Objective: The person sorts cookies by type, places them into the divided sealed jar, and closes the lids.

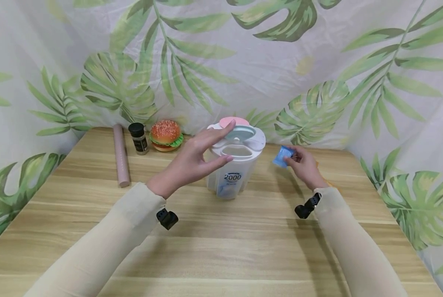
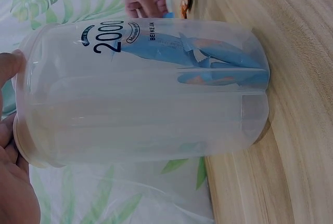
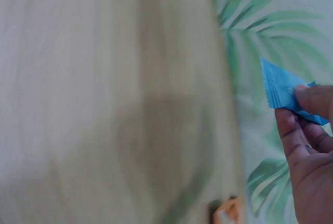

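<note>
A person in pale sleeves is working with both hands at a wooden table (image 1: 214, 255), where a translucent container (image 1: 240, 167) is standing upright near the middle of the far half. Its front is displaying a large "2000" in dark print, and the left wrist view is also showing the letters "BEI KE JIA"; the smaller lettering around the number is proving too fine to read with certainty. Several blue packets (image 2: 208, 57) are lying at the bottom inside. On the white lid, a grey-blue flap (image 1: 240, 134) is standing raised behind an oval opening (image 1: 237, 151), with a pink cap (image 1: 234, 121) sitting at the far side.

The left hand (image 1: 199, 154) is reaching over the lid, its thumb and fingers spreading wide apart at the rim; how firmly they are touching it, one cannot tell. To the right of the container, the right hand (image 1: 303, 165) is pinching a blue packet (image 1: 283, 156) between thumb and fingers, holding it above the tabletop.

At the far left, a pink cylinder (image 1: 121, 156) is lying beside a black-capped shaker (image 1: 138, 139), whose label is showing pale, illegible writing, and a sesame-topped burger (image 1: 166, 135). A leaf-patterned cloth (image 1: 266, 70) is hanging behind.
</note>
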A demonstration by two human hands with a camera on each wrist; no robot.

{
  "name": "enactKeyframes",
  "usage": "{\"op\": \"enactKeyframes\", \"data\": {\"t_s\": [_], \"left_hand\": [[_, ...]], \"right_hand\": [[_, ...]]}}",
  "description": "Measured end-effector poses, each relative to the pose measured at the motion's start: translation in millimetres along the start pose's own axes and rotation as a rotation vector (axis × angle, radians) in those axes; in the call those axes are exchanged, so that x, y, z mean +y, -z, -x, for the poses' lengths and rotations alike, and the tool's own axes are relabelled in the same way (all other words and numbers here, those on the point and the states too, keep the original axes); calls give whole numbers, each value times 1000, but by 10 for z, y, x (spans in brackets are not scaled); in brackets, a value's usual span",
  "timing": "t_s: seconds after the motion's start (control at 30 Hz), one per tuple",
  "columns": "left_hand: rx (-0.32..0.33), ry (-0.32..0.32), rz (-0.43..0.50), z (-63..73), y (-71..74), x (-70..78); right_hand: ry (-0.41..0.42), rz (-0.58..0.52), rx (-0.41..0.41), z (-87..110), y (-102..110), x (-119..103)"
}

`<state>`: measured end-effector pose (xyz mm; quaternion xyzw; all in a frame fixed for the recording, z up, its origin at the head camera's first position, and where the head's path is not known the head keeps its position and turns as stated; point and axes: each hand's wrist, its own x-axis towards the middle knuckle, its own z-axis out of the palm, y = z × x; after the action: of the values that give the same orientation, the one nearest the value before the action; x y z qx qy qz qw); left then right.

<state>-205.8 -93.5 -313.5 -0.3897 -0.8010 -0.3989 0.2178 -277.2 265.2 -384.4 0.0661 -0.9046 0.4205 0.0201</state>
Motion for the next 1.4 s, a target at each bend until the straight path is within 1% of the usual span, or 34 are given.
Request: {"op": "enactKeyframes", "data": {"t_s": [0.07,0.17,0.37,0.47,0.6,0.73,0.8,0.9,1.0,1.1,1.27,1.4], "left_hand": [[-1,-1,-4,3,-10,-5],[2,-3,-7,1,-19,-10],[0,9,-1,11,-7,14],[-4,16,1,12,1,26],[-3,17,0,16,4,27],[4,7,0,23,-8,2],[7,-2,0,24,-17,-12],[12,-15,3,25,-22,-24],[23,-30,4,24,-21,-33],[27,-42,3,11,-11,-33],[14,-35,1,2,-3,-29],[6,-21,5,26,-11,-31]], "right_hand": [[15,-64,32,16,44,-80],[67,-170,89,53,101,-238],[236,-371,243,120,162,-596],[319,-424,304,185,168,-796],[434,-472,338,291,141,-1067],[567,-506,327,396,84,-1323],[632,-513,293,446,50,-1426],[713,-477,221,511,-7,-1534],[744,-427,151,564,-75,-1594],[747,-372,109,595,-140,-1623],[775,-273,63,594,-221,-1606],[802,-164,41,580,-265,-1565]]}}
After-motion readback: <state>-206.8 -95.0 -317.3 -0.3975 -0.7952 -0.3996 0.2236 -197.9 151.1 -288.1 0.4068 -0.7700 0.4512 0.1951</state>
